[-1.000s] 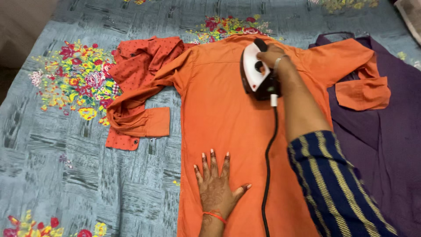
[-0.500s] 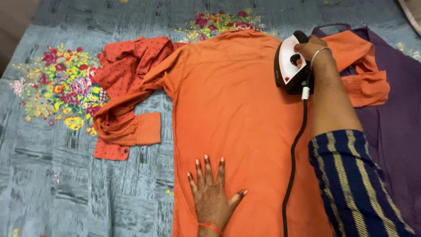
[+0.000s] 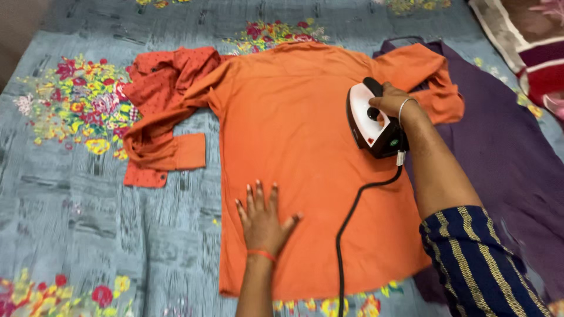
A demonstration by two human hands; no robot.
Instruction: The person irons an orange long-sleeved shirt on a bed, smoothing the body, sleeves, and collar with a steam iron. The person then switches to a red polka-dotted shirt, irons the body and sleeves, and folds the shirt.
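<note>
An orange shirt (image 3: 294, 135) lies flat, back up, on a grey-blue floral bedsheet (image 3: 76, 211). My right hand (image 3: 390, 101) grips the handle of a white and black electric iron (image 3: 370, 120), which rests on the shirt's right side near the sleeve. Its black cord (image 3: 346, 229) trails down over the shirt toward me. My left hand (image 3: 262, 220) presses flat, fingers spread, on the shirt's lower left part. My right arm wears a dark blue sleeve with yellow stripes.
A red dotted garment (image 3: 167, 73) lies crumpled under the shirt's left sleeve. A purple garment (image 3: 505, 152) is spread to the right. A patterned cloth (image 3: 529, 41) sits at the top right corner.
The iron moved from the upper middle of the shirt to the right shoulder, then down the right side. My left hand stayed flat on the shirt. The view pulled back, showing the hem.
</note>
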